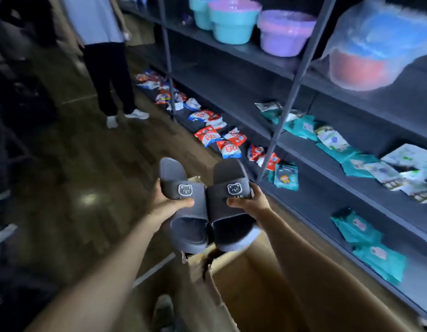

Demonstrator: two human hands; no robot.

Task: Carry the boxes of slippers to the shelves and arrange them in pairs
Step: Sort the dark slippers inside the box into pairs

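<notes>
slippers, 2 dark grey w/ a bear badge on each strap: left slipper & right slipper, held side by side, straps up, inner edges touching, in the air over an open cardboard box beside the shelves. left hand grips its slipper at the strap, thumb on top, fingers curled under. right hand does the same w/ the other.

shelves stand just to the right. the near lower levels carry teal packets, w/ bare dark board btwn them.

judgement: the pair looks matched, so placing is the step in hand. keep both soles level & edges together, move them across as one unit, set them flat on a bare patch, not on packets, then square them to the shelf edge. another person stands further along the aisle, well apart.
</notes>
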